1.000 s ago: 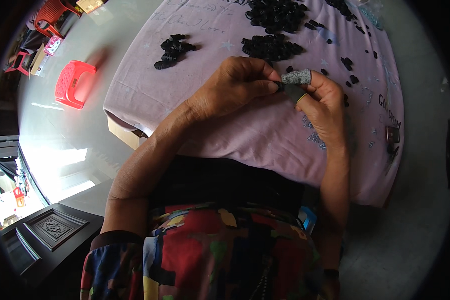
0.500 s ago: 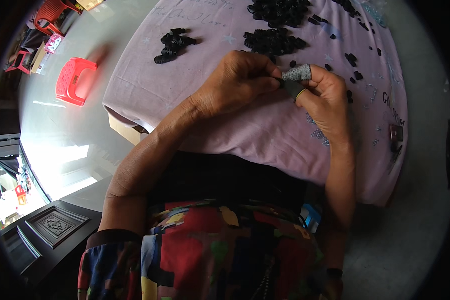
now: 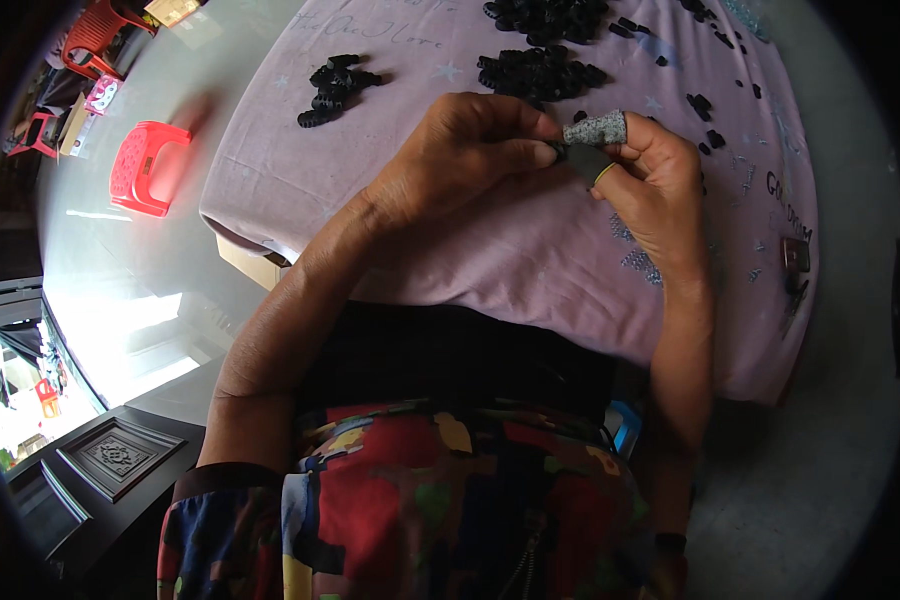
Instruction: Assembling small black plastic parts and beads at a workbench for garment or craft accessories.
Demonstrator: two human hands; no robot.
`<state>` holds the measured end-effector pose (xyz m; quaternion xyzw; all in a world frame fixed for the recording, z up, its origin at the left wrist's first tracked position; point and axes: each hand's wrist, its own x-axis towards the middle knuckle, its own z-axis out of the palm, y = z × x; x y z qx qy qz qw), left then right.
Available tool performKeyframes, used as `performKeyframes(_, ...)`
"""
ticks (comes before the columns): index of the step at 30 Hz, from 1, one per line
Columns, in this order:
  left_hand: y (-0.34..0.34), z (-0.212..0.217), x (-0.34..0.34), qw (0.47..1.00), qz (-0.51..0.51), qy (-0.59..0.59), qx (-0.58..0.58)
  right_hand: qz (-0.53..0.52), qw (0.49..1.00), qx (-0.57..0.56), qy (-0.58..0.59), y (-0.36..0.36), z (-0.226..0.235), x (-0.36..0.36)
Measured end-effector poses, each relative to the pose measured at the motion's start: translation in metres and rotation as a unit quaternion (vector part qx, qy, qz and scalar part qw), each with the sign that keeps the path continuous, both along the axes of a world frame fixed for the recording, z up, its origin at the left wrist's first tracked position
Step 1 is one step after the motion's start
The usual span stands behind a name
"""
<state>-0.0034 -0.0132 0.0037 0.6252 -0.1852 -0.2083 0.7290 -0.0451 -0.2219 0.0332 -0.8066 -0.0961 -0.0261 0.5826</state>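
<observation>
We pinch one small black part (image 3: 568, 153) between left hand (image 3: 470, 150) and right hand (image 3: 655, 175); black piles (image 3: 538, 72) at twelve o'clock.

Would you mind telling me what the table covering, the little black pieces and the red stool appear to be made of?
The table covering looks like soft woven cloth, matte lilac, draping and creasing over the edge. The little black pieces seem to be moulded plastic or rubber, dull black; too small to settle which. The red stool looks like rigid moulded plastic, slightly glossy, with a slotted seat.
</observation>
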Motion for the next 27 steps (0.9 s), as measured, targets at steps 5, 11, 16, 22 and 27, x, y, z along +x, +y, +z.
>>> performKeyframes(5, -0.001, -0.007, 0.006, 0.999, -0.038, -0.014, -0.031, 0.013, 0.999, 0.021, 0.039, -0.004, 0.003, -0.002)
performKeyframes(11, 0.003, -0.005, 0.004, 0.999, -0.029, -0.041, 0.02, 0.008, 0.999, 0.025, 0.043, -0.001, 0.002, -0.002)
performKeyframes(16, 0.001, -0.007, 0.002, 0.996, -0.015, -0.079, 0.036, 0.024, 0.998, 0.002, 0.053, -0.002, 0.001, -0.001)
performKeyframes(22, -0.001, -0.013, 0.002, 0.99, 0.013, -0.132, 0.049, 0.0, 0.998, -0.048, -0.051, 0.004, -0.008, 0.002)
performKeyframes(27, 0.003, -0.009, 0.002, 0.981, 0.014, -0.163, 0.102, -0.017, 0.99, -0.11, -0.081, 0.009, -0.004, 0.005)
